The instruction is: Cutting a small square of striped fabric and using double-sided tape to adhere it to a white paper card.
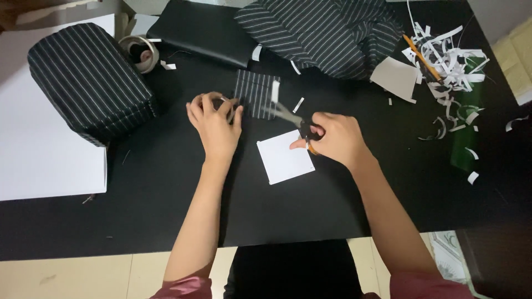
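Centrally, my left hand (pixel 215 124) pinches the striped fabric square (pixel 255 93); my right hand (pixel 335 138) grips metal scissors (pixel 291 117) at its edge, above white paper (pixel 284 158) on open matte black table (pixel 166 188)

The left hand (pixel 213 124) pins a striped fabric square (pixel 255 94) on the black table (pixel 166 188); the right hand (pixel 335 138) works scissors (pixel 291 117) into its right edge, a white card (pixel 284 158) near.

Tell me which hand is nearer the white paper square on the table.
Right. The right hand, holding scissors, touches the white paper square's upper right edge; the left hand sits apart to its upper left, on the striped fabric piece.
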